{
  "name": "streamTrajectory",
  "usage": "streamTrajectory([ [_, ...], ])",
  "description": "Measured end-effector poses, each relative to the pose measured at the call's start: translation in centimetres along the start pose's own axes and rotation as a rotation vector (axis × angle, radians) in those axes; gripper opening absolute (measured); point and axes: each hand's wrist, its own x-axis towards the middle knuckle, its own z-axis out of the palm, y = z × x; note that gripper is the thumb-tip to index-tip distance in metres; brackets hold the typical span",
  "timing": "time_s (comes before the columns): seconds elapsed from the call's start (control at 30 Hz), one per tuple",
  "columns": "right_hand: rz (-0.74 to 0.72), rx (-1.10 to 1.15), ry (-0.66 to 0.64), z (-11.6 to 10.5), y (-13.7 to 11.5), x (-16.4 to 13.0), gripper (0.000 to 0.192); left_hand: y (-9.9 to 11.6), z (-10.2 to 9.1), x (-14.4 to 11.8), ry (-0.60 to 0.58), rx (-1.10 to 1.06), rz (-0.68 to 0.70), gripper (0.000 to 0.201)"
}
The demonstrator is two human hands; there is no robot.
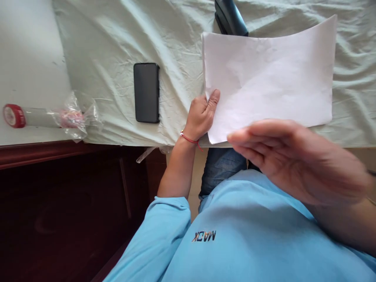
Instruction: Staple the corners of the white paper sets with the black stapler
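Note:
White paper [270, 74], apparently several sheets, lies over the cloth-covered table with its far right corner lifted. My left hand [202, 113], with a red string bracelet at the wrist, grips the paper's left edge, thumb on top and the other fingers underneath. Above the near edge of the paper, closer to the camera, my right hand [296, 160] is raised with its fingers stretched out and nothing in it. It is slightly blurred and hides part of the paper's near side. A dark, rounded object [230, 17] is partly covered by the paper's far edge.
A black phone [147, 93] lies left of my left hand on the wrinkled pale green cloth [111, 47]. Farther left, a clear tube with a red cap [14, 116] lies beside crumpled clear plastic wrap [75, 117]. Dark red wooden furniture [73, 188] stands below the table's left side.

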Motion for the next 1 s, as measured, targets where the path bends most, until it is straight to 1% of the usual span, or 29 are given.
streamTrajectory([
  [0.07,0.033,-0.027,0.01,-0.2,1.4,0.7,0.039,0.1,0.0,0.0,0.011,-0.038,-0.007,0.061],
  [0.1,0.022,-0.09,-0.002,-0.3,2.2,1.0,0.039,0.1,0.0,-0.1,0.017,-0.057,-0.007,0.059],
  [0.2,-0.06,-0.255,-0.015,-0.5,4.0,1.5,0.04,-0.3,0.2,-0.1,0.02,-0.094,-0.001,0.056],
  [0.27,-0.105,-0.324,-0.009,-0.5,4.7,1.6,0.04,-0.6,0.3,0.0,0.029,-0.101,0.002,0.057],
  [0.4,-0.148,-0.405,0.02,-0.3,5.3,1.7,0.036,-0.8,0.4,0.0,0.037,-0.103,0.0,0.058],
  [0.6,-0.152,-0.517,0.088,-0.3,5.8,2.2,0.021,-0.3,0.2,-0.2,0.033,-0.055,0.004,0.059],
  [0.7,-0.16,-0.574,0.111,-0.3,6.2,2.4,0.014,-0.4,0.2,-0.3,0.031,-0.064,0.008,0.06],
  [0.73,-0.152,-0.58,0.126,-0.3,6.4,2.4,0.015,-0.4,0.2,-0.3,0.03,-0.069,0.006,0.059],
  [0.8,-0.124,-0.55,0.152,-0.2,6.4,2.3,0.031,-0.5,0.2,-0.3,0.031,-0.081,-0.006,0.057],
  [0.87,-0.073,-0.442,0.113,-0.3,6.0,2.1,0.048,-0.6,0.3,-0.4,0.033,-0.102,-0.027,0.054],
  [0.93,-0.004,-0.265,-0.008,-0.6,5.0,2.0,0.058,-0.6,0.3,-0.4,0.033,-0.129,-0.043,0.051],
  [1.0,0.056,-0.068,-0.161,-1.0,3.3,1.8,0.061,-0.6,0.3,-0.4,0.036,-0.141,-0.044,0.049],
])
